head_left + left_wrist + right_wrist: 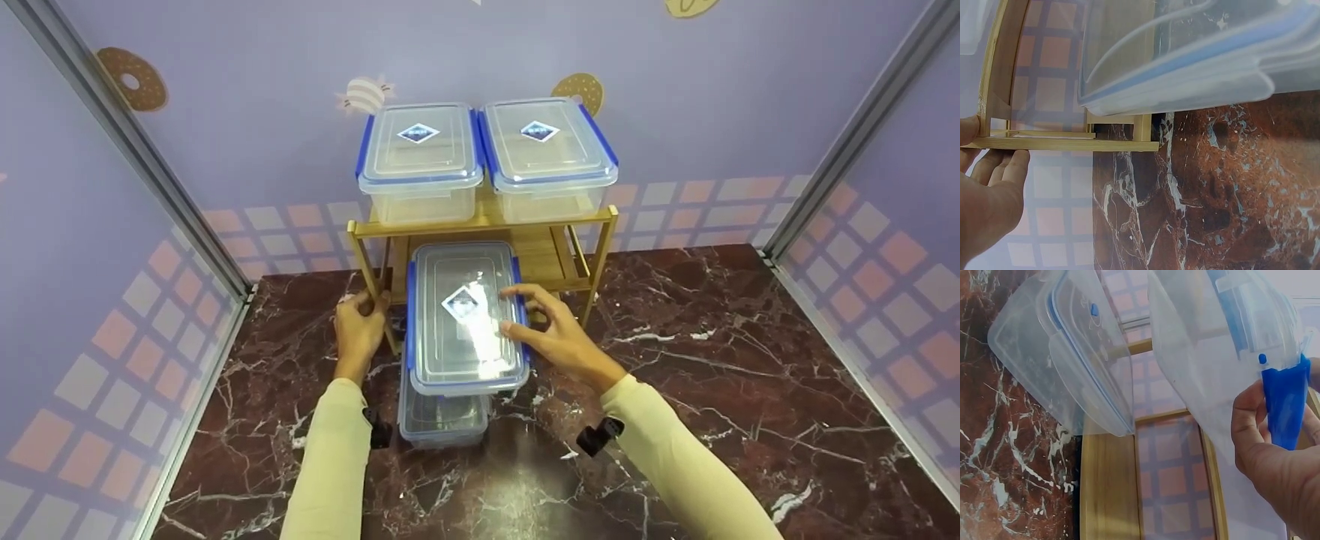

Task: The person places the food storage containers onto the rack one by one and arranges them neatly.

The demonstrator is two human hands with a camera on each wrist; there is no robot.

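My left hand [358, 334] grips a front leg of the small wooden rack [1072, 144], with its fingers bent around the wood. On the other side, my right hand [564, 337] holds a clear lidded storage box [442, 352] by its blue side latch [1286, 405], pinched between thumb and fingers. This box stands high in front of the rack, its lid with a diamond label facing up. Beneath it, a second clear box [442, 420] sits on the dark marbled surface, partly hidden by the upper one.
Two more clear boxes with blue latches, a left one [420, 161] and a right one [547, 150], stand side by side on the rack's top. Below them is a slatted lower shelf [536, 255]. Patterned panels [885, 225] enclose the marbled surface [697, 390].
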